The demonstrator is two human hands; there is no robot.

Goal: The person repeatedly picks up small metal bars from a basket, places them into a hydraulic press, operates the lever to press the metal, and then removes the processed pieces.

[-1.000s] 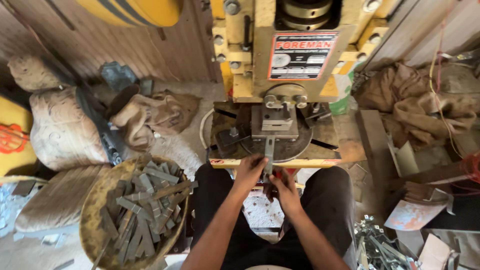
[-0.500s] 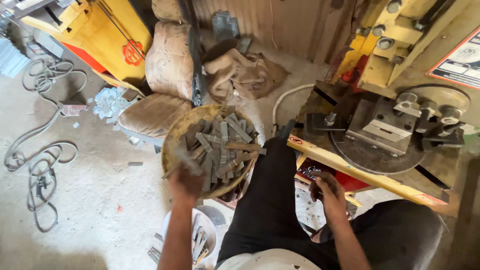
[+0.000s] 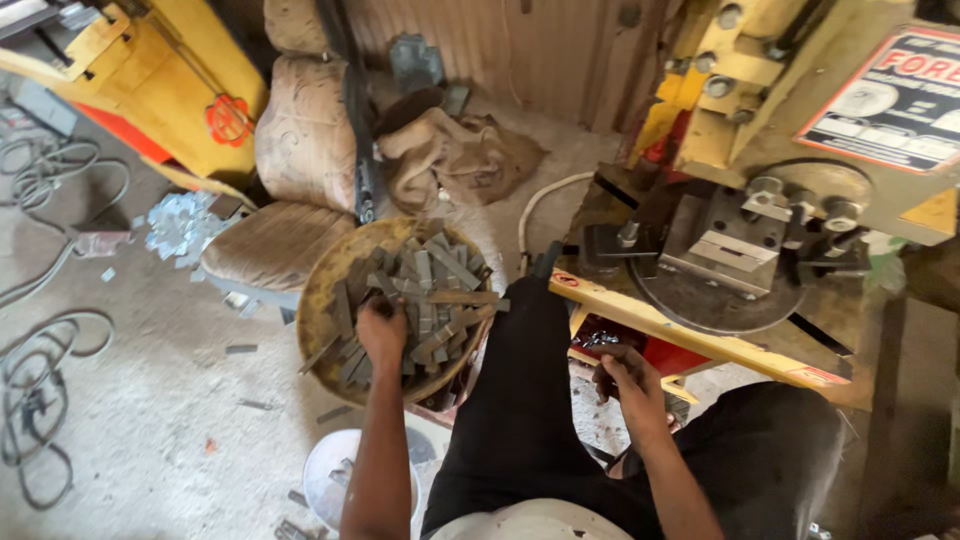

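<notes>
Knees first: I sit with my dark trousers (image 3: 520,400) filling the near view, a white bucket (image 3: 335,480) on the floor below my left arm. My left hand (image 3: 382,332) is down in the round yellow basin (image 3: 325,270), fingers curled in among the flat grey metal strips (image 3: 430,295) heaped there; I judge it is closing on a strip, but the fingertips are buried and I cannot tell whether anything is gripped. My right hand (image 3: 628,385) hangs between my legs under the yellow press table (image 3: 690,335), fingers bent together; whether they hold something small I cannot tell.

As I read it, the step in hand is fetching a blank from the heap. The next move would call for lifting one strip clear of its tangled neighbours, which lie crossed over one another, and bringing it over my left thigh to the press.

Further off, the grey die block (image 3: 735,250) sits on the round press bed (image 3: 720,300), with the yellow machine frame (image 3: 760,90) behind. Stuffed sacks (image 3: 305,130) crowd the basin's far side, a crumpled cloth (image 3: 455,155) lies beyond, and loose cables (image 3: 40,380) trail across the floor at far left.
</notes>
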